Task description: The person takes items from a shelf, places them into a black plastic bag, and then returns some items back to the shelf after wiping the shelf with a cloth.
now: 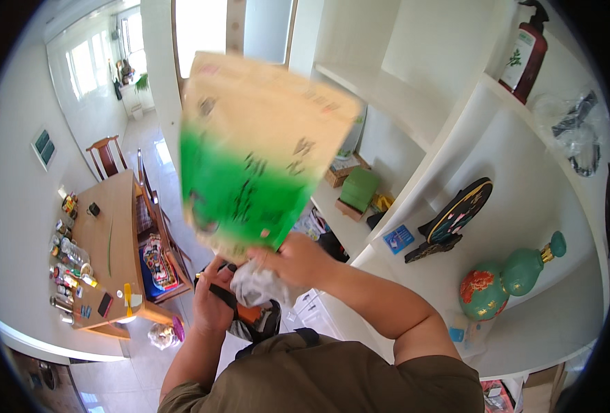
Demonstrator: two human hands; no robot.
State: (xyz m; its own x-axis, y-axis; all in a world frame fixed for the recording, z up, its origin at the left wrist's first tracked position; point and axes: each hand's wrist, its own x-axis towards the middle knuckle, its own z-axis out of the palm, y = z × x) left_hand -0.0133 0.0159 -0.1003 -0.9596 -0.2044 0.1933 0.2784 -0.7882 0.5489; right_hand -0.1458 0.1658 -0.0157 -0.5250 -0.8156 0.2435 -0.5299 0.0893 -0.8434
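A large tan and green packaging pouch (248, 155) with printed writing is held up before me, slightly blurred. My right hand (297, 260) grips its lower right corner. A crumpled whitish cloth (258, 284) hangs under that hand, apparently held with the pouch. My left hand (212, 302) is just below the pouch's bottom edge, with a black strap-like strip across its palm. Whether its fingers grip the strip or touch the pouch is unclear. Below the hands sits a dark bag (263, 320) with something orange inside, partly hidden.
White shelving (429, 170) on the right holds a green gourd-shaped vase (491, 286), an oval decorative plaque (455, 217), a pump bottle (527, 57) and a green box (359, 186). At left, a wooden table (124, 227) carries several jars. A chair (160, 258) stands beside it.
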